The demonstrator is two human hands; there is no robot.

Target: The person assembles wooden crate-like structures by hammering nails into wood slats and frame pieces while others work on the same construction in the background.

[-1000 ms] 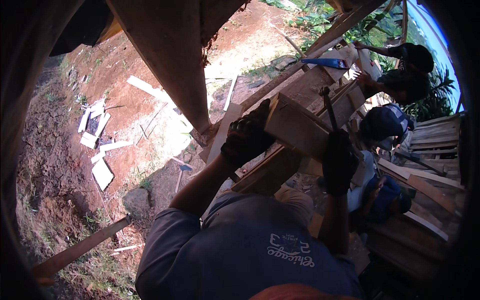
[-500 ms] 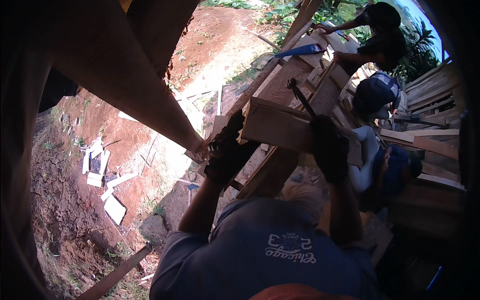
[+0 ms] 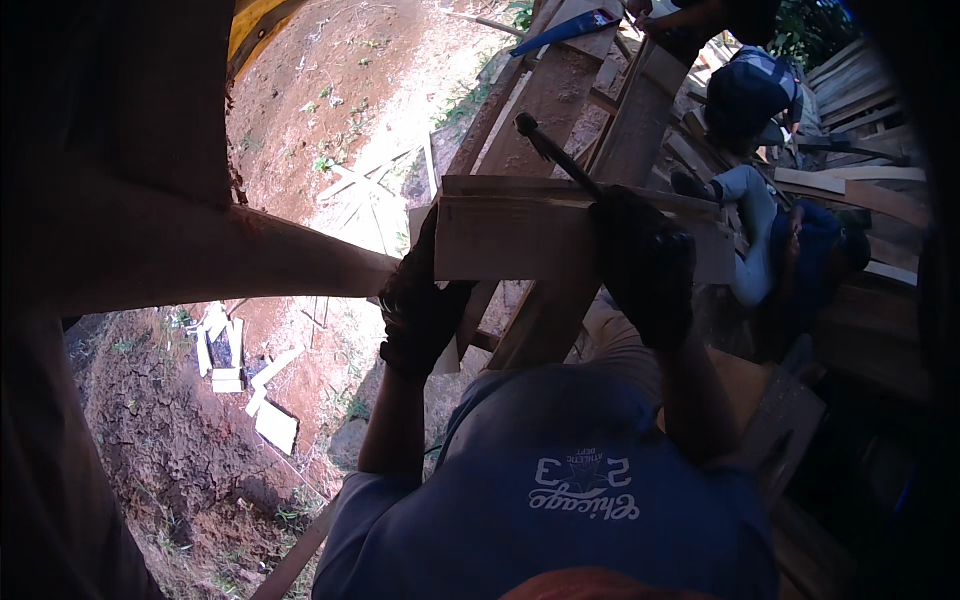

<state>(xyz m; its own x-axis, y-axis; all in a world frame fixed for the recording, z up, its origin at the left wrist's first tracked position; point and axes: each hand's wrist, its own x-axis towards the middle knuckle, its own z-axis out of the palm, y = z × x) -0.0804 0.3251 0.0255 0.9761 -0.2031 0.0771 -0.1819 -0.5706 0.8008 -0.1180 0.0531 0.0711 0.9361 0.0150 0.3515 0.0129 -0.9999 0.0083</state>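
A short wooden piece (image 3: 515,240), two boards meeting along a long edge, spans between my hands in front of my chest. At its left end, my gloved left hand (image 3: 415,310) is closed around the edge. Over its right part lies my gloved right hand (image 3: 645,265), wrapped round the handle of a hammer (image 3: 565,160). The hammer's head points up and left beyond the boards. Whether the right fingers also grip the boards is hidden by the dark glove.
Long planks (image 3: 560,95) run away ahead, with a blue handsaw (image 3: 565,30) on them. A thick beam (image 3: 290,255) juts in from the left. Co-workers are at the right, one sitting in a blue shirt (image 3: 815,250). Wood scraps (image 3: 275,425) lie on the soil.
The wooden piece has turned from slanting down to the right to nearly level, and both hands have moved with it. The view has shifted, so the surroundings sit differently.
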